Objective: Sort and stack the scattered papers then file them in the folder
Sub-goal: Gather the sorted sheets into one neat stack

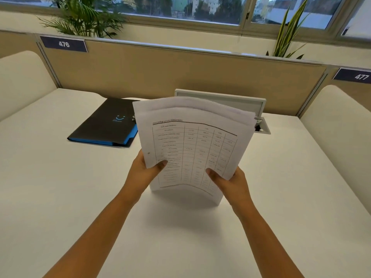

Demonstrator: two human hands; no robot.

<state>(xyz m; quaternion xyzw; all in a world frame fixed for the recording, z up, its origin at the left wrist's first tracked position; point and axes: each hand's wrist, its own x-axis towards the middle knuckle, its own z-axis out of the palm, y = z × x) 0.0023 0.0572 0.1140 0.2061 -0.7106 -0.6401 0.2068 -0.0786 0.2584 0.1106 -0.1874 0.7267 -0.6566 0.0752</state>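
A stack of white papers [192, 145] stands upright on its lower edge on the white desk [60, 177], the front sheet showing a printed table. My left hand [146, 169] grips the stack's lower left side, thumb on the front. My right hand [230, 181] holds the lower right side the same way. The sheets bow slightly and their top edges are uneven. A closed black folder [104, 125] with a blue edge and a smile logo lies flat behind and to the left of the stack, partly hidden by the papers.
A grey cable-port lid [220, 97] stands open behind the papers, beside its recess [263, 128]. Beige partitions with number plates 476 [63, 44] and 477 [355, 76] close the desk's far side. Cream side dividers flank it. Plants stand by the window.
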